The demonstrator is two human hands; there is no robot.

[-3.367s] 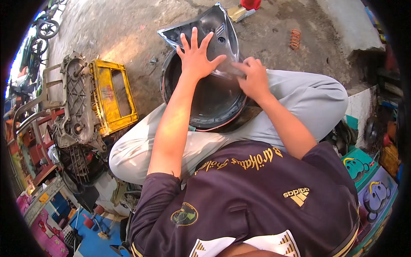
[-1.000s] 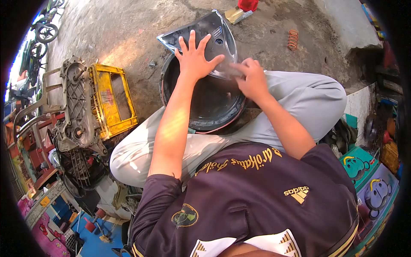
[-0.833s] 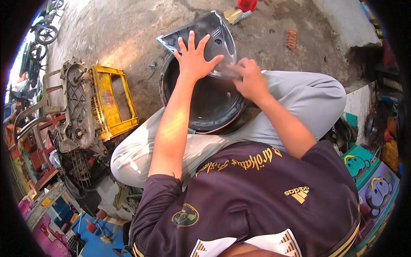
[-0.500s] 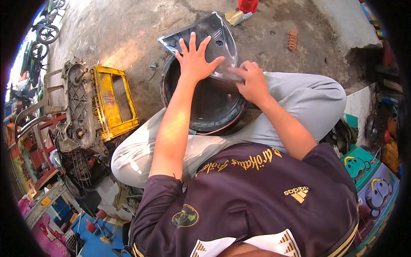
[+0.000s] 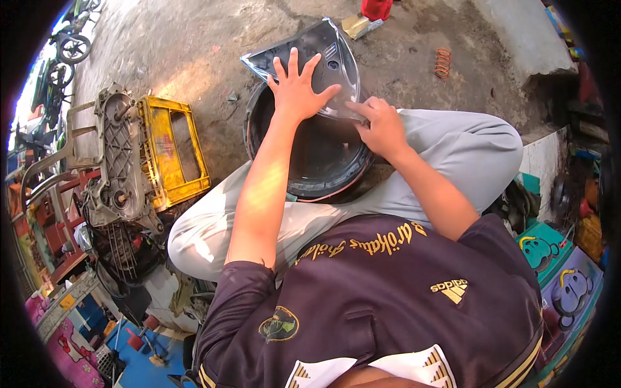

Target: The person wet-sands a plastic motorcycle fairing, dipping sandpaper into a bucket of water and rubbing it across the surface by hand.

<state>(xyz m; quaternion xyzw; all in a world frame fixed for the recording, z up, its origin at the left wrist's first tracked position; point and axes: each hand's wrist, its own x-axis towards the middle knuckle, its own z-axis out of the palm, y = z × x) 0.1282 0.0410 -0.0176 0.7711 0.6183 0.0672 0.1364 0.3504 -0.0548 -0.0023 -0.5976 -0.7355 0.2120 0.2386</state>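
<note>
A clear, pointed plastic cover [image 5: 343, 64], much like a headlight lens, lies over the far rim of a round black basin [image 5: 328, 189] between my legs. The basin holds dark liquid. My left hand [image 5: 294, 94] rests flat on the cover, fingers spread wide. At the cover's near right edge is my right hand [image 5: 383, 129], its index finger stretched onto the plastic and its other fingers curled. Whether anything small sits inside those curled fingers is hidden.
To the left stand a yellow plastic crate [image 5: 155, 155] and a metal engine casing [image 5: 119, 152]. An orange coil spring [image 5: 442, 63] lies on the concrete floor at right. A red container [image 5: 376, 9] is at the top. Patterned boxes [image 5: 569, 294] sit at lower right.
My right hand, blurred at the fingers before, now shows sharply at the cover's edge. My left hand stays spread on the plastic, and the cover has hardly moved.
</note>
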